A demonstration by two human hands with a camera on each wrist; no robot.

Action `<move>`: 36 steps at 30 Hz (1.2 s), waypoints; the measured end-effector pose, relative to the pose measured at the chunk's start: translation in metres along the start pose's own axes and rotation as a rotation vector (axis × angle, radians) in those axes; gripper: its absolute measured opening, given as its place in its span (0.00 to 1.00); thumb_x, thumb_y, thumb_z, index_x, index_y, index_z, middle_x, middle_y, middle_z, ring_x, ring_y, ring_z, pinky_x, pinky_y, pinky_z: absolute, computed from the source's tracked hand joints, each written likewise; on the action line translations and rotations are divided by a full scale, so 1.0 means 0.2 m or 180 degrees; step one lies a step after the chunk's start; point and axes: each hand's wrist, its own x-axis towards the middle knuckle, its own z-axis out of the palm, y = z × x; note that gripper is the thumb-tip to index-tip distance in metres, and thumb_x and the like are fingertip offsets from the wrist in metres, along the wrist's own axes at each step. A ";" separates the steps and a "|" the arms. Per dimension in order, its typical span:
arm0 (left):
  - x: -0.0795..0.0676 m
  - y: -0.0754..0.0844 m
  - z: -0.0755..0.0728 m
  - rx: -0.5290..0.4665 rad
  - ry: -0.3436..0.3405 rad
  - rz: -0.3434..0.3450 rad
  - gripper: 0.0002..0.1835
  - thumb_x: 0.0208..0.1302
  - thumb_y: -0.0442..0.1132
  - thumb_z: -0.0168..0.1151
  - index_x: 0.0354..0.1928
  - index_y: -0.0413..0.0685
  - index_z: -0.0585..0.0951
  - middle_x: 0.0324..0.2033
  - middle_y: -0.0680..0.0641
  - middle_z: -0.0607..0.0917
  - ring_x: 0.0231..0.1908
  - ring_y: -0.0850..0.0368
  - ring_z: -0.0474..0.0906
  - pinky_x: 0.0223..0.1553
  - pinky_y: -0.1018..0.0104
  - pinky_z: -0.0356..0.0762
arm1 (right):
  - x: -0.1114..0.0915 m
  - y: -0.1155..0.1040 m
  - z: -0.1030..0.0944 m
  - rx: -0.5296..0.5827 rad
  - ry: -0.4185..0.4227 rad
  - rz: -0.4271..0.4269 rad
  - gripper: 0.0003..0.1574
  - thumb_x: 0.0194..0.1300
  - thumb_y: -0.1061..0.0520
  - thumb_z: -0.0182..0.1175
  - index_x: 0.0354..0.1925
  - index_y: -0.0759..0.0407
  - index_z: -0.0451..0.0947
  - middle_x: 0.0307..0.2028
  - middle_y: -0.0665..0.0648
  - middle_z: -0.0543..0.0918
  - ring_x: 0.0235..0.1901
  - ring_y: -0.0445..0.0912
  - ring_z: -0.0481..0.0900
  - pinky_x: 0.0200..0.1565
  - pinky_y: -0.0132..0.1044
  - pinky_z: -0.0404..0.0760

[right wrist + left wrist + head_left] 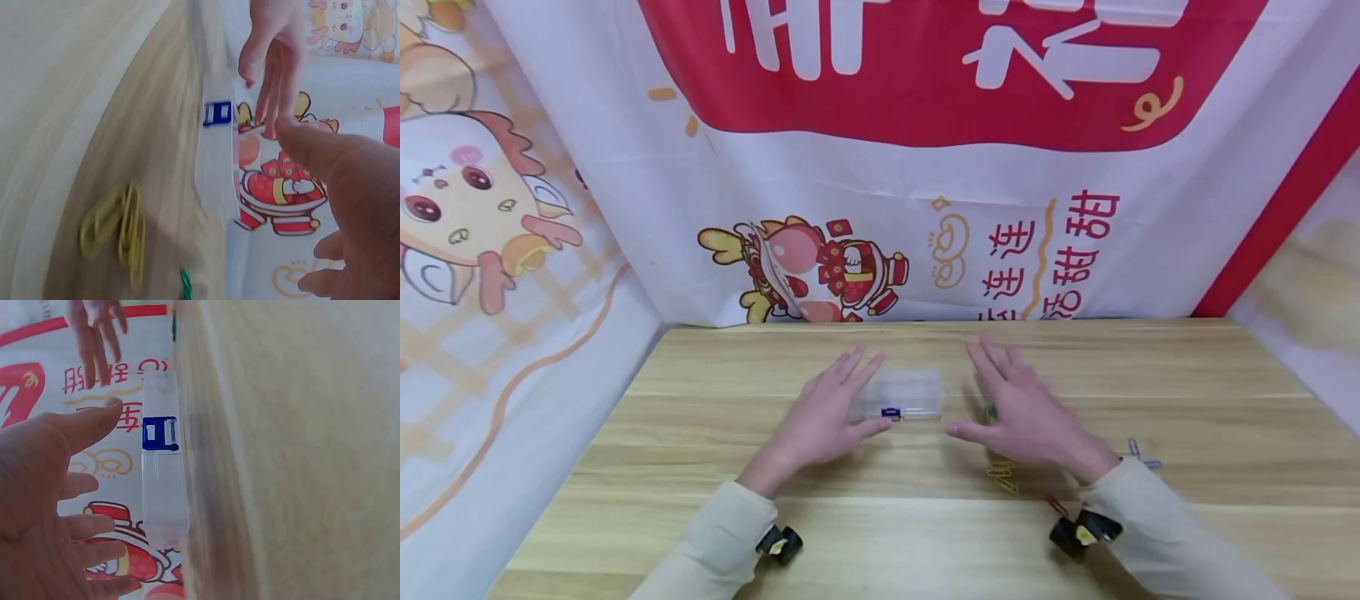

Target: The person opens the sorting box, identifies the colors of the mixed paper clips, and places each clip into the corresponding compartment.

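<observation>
A clear plastic box (904, 393) with a blue latch (160, 434) sits on the wooden table; its lid looks closed. My left hand (831, 408) hovers at the box's left side, fingers spread and holding nothing. On the other side, my right hand (1026, 408) is held over the table with fingers extended, also holding nothing. Beneath the right hand lie yellow paper clips (115, 231) and a green paper clip (185, 284), the green one partly hidden by the hand in the head view. Whether anything lies inside the box I cannot tell.
Blue paper clips (1142, 456) lie right of my right wrist, and a red paper clip (1057, 505) lies near the wrist camera. Behind the wooden table (737, 358) hangs a white and red printed cloth (925, 175). Another printed cloth (550, 358) covers the left side.
</observation>
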 end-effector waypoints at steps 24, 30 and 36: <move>-0.01 -0.10 0.05 -0.1413 -0.0052 -0.0366 0.19 0.70 0.47 0.72 0.61 0.72 0.87 0.84 0.45 0.60 0.84 0.36 0.50 0.82 0.29 0.48 | 0.19 -0.11 0.25 0.1283 -0.0040 0.0002 0.31 0.65 0.53 0.75 0.65 0.36 0.83 0.81 0.58 0.64 0.81 0.64 0.61 0.79 0.71 0.56; 0.02 -0.09 0.06 -0.1481 -0.0004 -0.0330 0.12 0.68 0.42 0.74 0.49 0.69 0.92 0.82 0.47 0.64 0.84 0.36 0.51 0.83 0.29 0.46 | 0.20 -0.10 0.27 0.1352 0.0010 -0.0009 0.21 0.64 0.58 0.75 0.53 0.37 0.90 0.81 0.56 0.65 0.80 0.63 0.62 0.80 0.69 0.57; 0.04 -0.08 0.07 -0.1443 0.0034 -0.0358 0.11 0.67 0.38 0.74 0.43 0.69 0.93 0.81 0.48 0.68 0.84 0.36 0.53 0.83 0.29 0.46 | 0.20 -0.11 0.30 0.1368 0.0085 -0.0051 0.18 0.64 0.61 0.74 0.49 0.40 0.92 0.81 0.57 0.66 0.80 0.63 0.63 0.80 0.68 0.59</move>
